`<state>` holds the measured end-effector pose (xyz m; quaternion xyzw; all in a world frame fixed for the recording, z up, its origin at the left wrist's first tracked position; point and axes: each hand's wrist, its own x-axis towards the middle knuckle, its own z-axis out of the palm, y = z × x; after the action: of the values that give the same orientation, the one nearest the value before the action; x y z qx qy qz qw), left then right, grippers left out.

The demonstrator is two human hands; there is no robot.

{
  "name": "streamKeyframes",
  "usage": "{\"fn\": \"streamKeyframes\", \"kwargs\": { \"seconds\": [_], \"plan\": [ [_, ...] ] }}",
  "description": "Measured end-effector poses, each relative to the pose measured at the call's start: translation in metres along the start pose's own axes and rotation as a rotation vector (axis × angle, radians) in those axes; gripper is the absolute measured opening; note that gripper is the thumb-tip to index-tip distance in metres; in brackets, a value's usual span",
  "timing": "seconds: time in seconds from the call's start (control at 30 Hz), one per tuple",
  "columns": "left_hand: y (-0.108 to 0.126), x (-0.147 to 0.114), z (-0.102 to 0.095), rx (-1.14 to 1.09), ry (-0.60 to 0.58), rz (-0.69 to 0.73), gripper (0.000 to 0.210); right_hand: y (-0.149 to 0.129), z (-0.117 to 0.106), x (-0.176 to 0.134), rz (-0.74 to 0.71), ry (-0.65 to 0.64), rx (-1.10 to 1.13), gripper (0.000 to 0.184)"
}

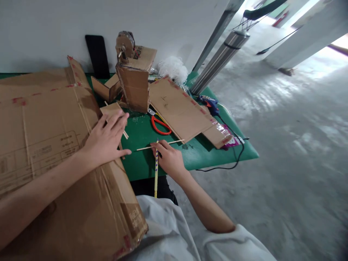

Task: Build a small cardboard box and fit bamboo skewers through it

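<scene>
My left hand (106, 137) is open, thumb spread away from the fingers. It lies over the edge of the large cardboard sheet (54, 119), and its fingertips rest on a small cardboard piece (111, 108). Thin wooden sticks (125, 135) poke out beside those fingers. My right hand (171, 157) is closed around a yellow pencil with purple dots (156, 175), which points up and away from me. A thin wooden stick (176, 141) runs crosswise at the right fingertips; whether they also grip it I cannot tell. Red-handled scissors (161, 127) lie just beyond.
On the green tabletop (138, 165) stands a cardboard model (134, 85) with a round top. Right of it are a flat cardboard panel (181, 108), white stringy material (173, 69) and a blue glue gun (211, 105) with a black cord (233, 165). A black phone-like slab (97, 55) leans on the wall.
</scene>
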<state>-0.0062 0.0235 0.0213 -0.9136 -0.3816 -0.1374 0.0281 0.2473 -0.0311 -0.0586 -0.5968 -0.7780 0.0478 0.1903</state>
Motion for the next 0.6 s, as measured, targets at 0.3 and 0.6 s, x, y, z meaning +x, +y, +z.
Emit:
{"fn": "streamKeyframes", "kwargs": {
  "seconds": [0.3,0.6],
  "plan": [
    [0.043,-0.001,0.014,0.033,-0.256,-0.034,0.019,0.0,0.001,-0.004,-0.027,0.029,-0.056,0.03],
    [0.039,0.004,0.026,-0.058,-0.33,-0.184,0.019,-0.002,0.0,-0.01,-0.069,0.047,-0.035,0.03]
  ]
}}
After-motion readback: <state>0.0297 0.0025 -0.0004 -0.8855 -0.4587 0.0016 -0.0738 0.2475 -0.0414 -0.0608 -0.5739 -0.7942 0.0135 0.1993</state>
